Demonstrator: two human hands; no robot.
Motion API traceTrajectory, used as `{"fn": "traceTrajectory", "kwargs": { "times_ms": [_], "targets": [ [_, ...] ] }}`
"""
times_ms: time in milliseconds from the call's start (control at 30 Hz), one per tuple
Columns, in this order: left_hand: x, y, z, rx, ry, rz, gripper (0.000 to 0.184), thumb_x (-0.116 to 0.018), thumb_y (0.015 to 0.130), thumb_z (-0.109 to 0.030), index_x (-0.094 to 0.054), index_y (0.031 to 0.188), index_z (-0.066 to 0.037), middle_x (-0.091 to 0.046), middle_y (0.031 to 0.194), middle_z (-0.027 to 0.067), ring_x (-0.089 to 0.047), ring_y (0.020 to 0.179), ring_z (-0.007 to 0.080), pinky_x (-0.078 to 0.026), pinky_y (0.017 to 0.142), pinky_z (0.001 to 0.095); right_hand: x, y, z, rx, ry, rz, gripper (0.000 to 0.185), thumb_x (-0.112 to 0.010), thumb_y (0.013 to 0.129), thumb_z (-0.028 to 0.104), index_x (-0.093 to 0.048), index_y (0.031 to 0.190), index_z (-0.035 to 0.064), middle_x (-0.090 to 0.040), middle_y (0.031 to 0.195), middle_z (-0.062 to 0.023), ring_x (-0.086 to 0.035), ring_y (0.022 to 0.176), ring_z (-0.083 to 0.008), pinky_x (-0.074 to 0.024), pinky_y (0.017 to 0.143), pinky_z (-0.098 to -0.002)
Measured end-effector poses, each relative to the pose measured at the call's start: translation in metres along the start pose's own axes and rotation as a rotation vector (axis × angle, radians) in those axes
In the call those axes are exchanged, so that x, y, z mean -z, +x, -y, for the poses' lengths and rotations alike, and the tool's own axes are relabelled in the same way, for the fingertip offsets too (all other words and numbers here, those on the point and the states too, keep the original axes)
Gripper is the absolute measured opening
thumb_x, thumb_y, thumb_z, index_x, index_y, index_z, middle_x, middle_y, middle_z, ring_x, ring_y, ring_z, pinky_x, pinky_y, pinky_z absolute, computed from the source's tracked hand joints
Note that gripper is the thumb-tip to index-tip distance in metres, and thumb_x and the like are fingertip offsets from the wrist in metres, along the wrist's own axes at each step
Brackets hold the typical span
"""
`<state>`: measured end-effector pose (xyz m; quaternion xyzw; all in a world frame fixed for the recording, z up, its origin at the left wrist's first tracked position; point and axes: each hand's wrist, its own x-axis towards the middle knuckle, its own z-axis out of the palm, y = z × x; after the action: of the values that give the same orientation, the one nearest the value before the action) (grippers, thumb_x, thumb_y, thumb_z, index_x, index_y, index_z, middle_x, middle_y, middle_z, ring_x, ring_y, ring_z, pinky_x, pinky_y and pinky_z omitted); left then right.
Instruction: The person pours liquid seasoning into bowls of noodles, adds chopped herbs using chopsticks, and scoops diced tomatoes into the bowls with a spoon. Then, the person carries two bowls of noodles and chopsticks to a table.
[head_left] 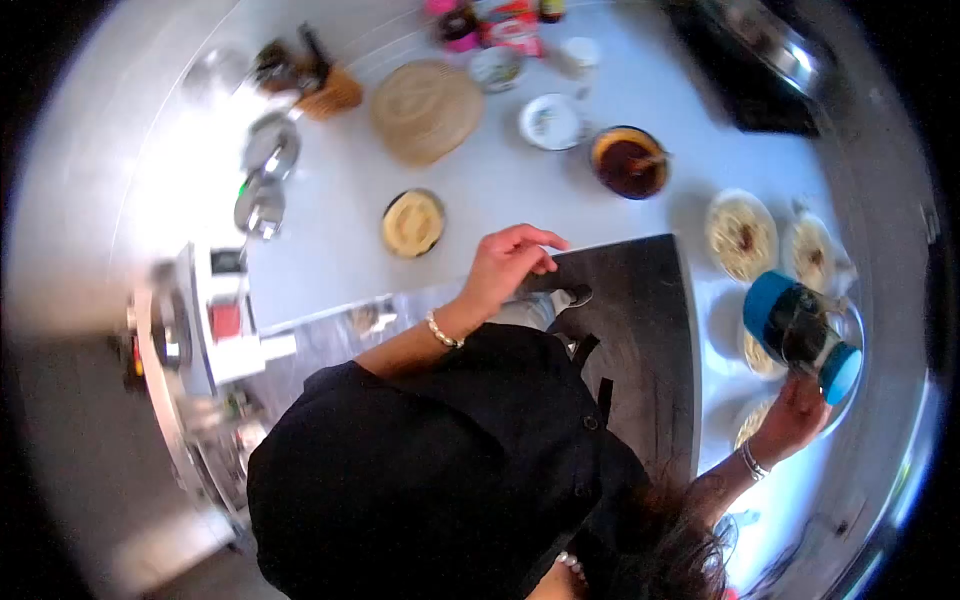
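Note:
My right hand [795, 412] is closed around one end of a see-through jar with blue ends [800, 325]. The jar is tilted above the counter on the right, and something dark shows inside it. Close by are pale-filled bowls [741, 236], two with a small dark heap in the middle; the jar partly hides another bowl [758, 350]. My left hand [510, 265] hovers near the counter's front edge, its index finger stretched out and the others bent. It holds nothing visible.
A bowl of dark sauce [625, 172] with a utensil stands ahead, beside a white plate [551, 122]. A woven mat [425, 108] and a bowl with pale contents [412, 224] are to the left. The dark hob [750, 95] is at the upper right.

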<state>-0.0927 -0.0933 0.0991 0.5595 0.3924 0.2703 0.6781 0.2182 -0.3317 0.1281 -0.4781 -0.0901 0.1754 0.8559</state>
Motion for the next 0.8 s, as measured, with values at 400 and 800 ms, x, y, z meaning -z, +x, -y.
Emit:
{"fn": "traceTrajectory", "kwargs": {
  "times_ms": [400,800],
  "targets": [
    [0.229,-0.069,0.035,-0.01,-0.083,-0.729,0.019,-0.042,0.082,-0.004,-0.058,0.092,0.001,-0.06,0.095,0.0096,-0.055,0.073,0.011,-0.046,0.068,0.0239,-0.28,-0.055,-0.151,-0.376,0.034,0.681,0.019,-0.046,0.086,0.017,-0.041,0.069,0.0104,-0.028,0.06,0.0024,-0.027,0.055,-0.0094,-0.0289,0.054,-0.0248],
    [0.319,-0.075,0.035,0.026,-0.232,-0.825,0.017,-0.044,0.08,-0.001,-0.059,0.088,0.002,-0.061,0.092,0.0102,-0.055,0.068,0.0118,-0.047,0.066,0.0246,-0.539,-0.013,-0.337,-0.52,-0.017,0.978,0.021,-0.047,0.085,0.019,-0.047,0.07,0.0044,-0.047,0.069,-0.003,-0.048,0.066,-0.0135,-0.0445,0.071,-0.0289]
  ]
}}
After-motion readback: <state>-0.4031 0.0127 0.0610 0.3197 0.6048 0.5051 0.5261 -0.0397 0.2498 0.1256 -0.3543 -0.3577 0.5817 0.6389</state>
